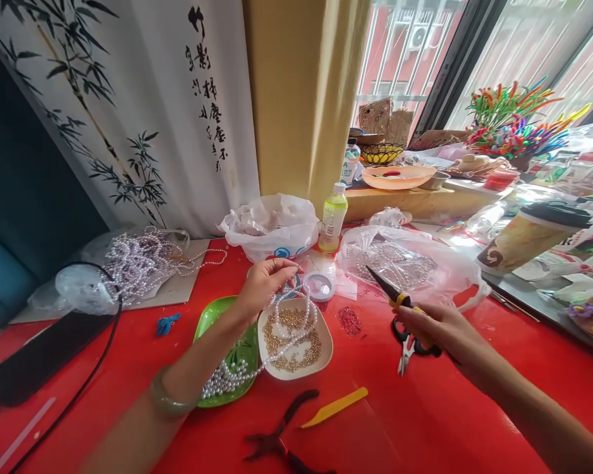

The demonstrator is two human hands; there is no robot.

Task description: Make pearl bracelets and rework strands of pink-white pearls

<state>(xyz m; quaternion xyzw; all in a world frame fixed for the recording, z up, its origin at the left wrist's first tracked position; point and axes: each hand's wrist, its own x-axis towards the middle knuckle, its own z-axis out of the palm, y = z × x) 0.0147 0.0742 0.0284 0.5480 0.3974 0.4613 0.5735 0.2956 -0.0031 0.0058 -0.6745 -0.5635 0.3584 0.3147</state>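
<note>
My left hand (264, 282) is raised over the dishes and pinches a strand of white pearl beads (281, 339). The strand hangs down across a white dish of small gold beads (296, 342) and ends in a green dish (212, 322) holding more pearls. My right hand (437, 329) grips black-and-yellow scissors (393, 294), blades pointing up and left toward the strand but apart from it. A small pair of scissors (408, 345) lies on the red table (375, 421) just under that hand.
Red-handled pliers (277, 438) and a yellow flat tool (333, 407) lie near the front. Plastic bags of pearl strands (400, 263), a green bottle (333, 225), a round clear container (319, 286), a paper cup (528, 237), a black cable (91, 368) and more pearl strands (143, 260) crowd the table.
</note>
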